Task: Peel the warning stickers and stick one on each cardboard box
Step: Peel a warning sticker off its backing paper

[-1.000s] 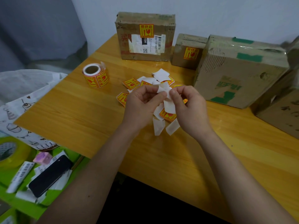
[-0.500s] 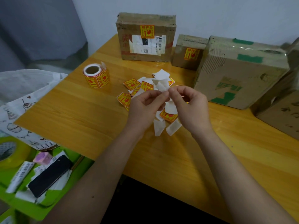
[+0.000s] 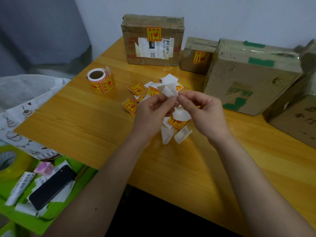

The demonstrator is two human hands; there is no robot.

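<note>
My left hand [image 3: 152,113] and my right hand [image 3: 203,110] meet over the wooden table [image 3: 85,120], both pinching one sticker piece [image 3: 168,90] whose white backing faces me. Below them lies a pile of loose yellow-and-red warning stickers [image 3: 136,88] and curled white backing scraps [image 3: 182,135]. A sticker roll [image 3: 100,81] stands at the left. At the back, a large box [image 3: 152,40] and a small box [image 3: 196,55] each carry a yellow sticker. The green-taped box [image 3: 248,77] and the far-right box [image 3: 297,117] show none.
Left of the table, a lower green surface holds a black phone [image 3: 51,187], a tape roll [image 3: 8,165], a pink block [image 3: 44,168] and paper labels. A patterned white cloth [image 3: 17,120] lies beside the table's left edge. A white wall stands behind the boxes.
Both hands have lifted slightly with the sticker piece, and the fingertips have drawn closer together at its upper edge. The boxes and the roll have not moved.
</note>
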